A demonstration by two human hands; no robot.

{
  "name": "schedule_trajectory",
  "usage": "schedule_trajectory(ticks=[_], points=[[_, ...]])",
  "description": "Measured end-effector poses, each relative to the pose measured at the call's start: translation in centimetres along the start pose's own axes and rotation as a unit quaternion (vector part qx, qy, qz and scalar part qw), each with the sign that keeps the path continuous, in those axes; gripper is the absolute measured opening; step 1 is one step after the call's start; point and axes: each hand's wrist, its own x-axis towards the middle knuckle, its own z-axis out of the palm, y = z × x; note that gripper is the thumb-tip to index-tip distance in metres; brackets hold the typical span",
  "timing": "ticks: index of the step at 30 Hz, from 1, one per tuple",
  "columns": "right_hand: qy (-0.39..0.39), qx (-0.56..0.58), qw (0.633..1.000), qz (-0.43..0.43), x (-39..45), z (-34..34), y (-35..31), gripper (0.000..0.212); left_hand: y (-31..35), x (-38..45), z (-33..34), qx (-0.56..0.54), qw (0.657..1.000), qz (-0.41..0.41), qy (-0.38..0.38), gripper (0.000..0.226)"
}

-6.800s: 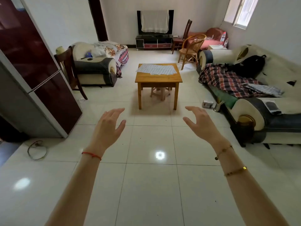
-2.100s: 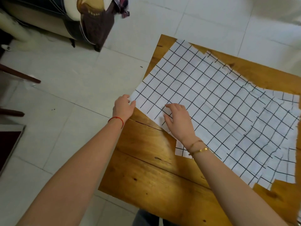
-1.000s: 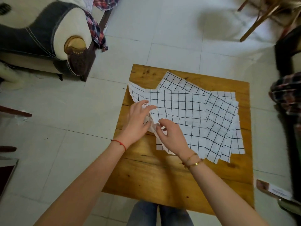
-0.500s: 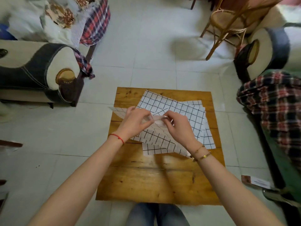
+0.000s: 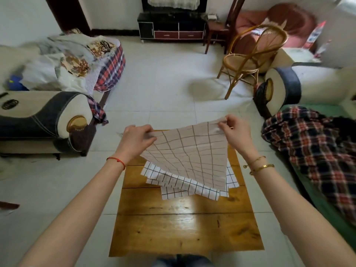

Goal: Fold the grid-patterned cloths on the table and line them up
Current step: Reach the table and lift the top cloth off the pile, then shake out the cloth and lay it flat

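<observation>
A white cloth with a black grid (image 5: 187, 155) hangs in the air above the wooden table (image 5: 185, 226), stretched between my hands. My left hand (image 5: 135, 138) pinches its upper left corner and my right hand (image 5: 234, 132) pinches its upper right corner. Its lower edge trails down toward the table. Under it lie more grid-patterned cloths (image 5: 177, 183), spread flat and overlapping on the far half of the tabletop, partly hidden by the lifted cloth.
A sofa arm (image 5: 57, 122) stands left of the table and a sofa with a plaid blanket (image 5: 316, 151) on the right. A rattan chair (image 5: 252, 60) stands beyond on the tiled floor. The near half of the tabletop is bare wood.
Both hands have lifted one cloth off the pile and spread apart, pulling it taut in the air. My view has tilted up and shows more of the room.
</observation>
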Motion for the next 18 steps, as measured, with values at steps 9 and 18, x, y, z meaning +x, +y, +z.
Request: schedule_trajectory(ticks=[9, 18], points=[[0.039, -0.065, 0.997, -0.018, -0.7, -5.9, -0.2, 0.013, 1.1, -0.6, -5.4, -0.039, 0.998, 0.047, 0.035, 0.009], [-0.002, -0.158, 0.983, -0.095, -1.3, -8.7, -1.2, 0.009, 2.9, -1.9, -8.5, -0.050, 0.991, 0.101, 0.074, 0.004]])
